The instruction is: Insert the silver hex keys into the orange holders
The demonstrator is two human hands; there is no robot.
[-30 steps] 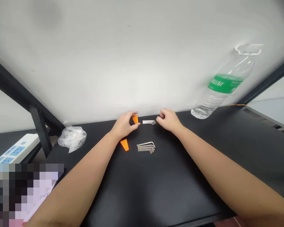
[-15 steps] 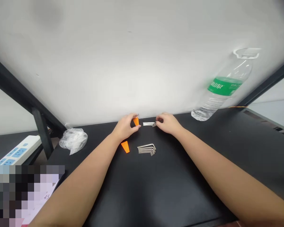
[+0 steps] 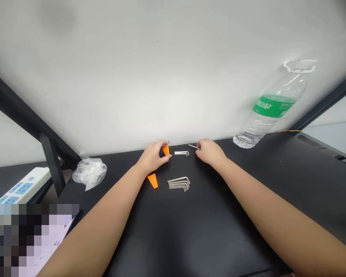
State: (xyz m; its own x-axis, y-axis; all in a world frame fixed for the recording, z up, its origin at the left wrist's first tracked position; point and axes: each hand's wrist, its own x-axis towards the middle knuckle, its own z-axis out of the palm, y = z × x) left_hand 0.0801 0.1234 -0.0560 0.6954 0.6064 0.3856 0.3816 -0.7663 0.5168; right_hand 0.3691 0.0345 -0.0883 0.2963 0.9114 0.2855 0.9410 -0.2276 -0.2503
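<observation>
My left hand (image 3: 153,156) is closed on an orange hex key holder (image 3: 165,150), with a bit of bent metal showing at its top end. Between the thumb and fingers of my right hand (image 3: 210,151) is a hex key (image 3: 193,146), its straight end pointing left. A row of small L-shaped hex keys (image 3: 181,153) lies on the black tabletop between my hands. Closer to me rests a group of larger hex keys (image 3: 178,184), and left of it a second orange holder (image 3: 153,181) lies flat, near my left wrist.
A large clear bottle with a green label (image 3: 273,105) stands at the back right against the wall. Crumpled clear plastic (image 3: 90,173) lies at the left, by a black metal frame (image 3: 50,154). A white power strip (image 3: 25,186) is farther left.
My right hand has picked up a hex key from the small row and moved slightly right with it. My left hand stays on the orange holder.
</observation>
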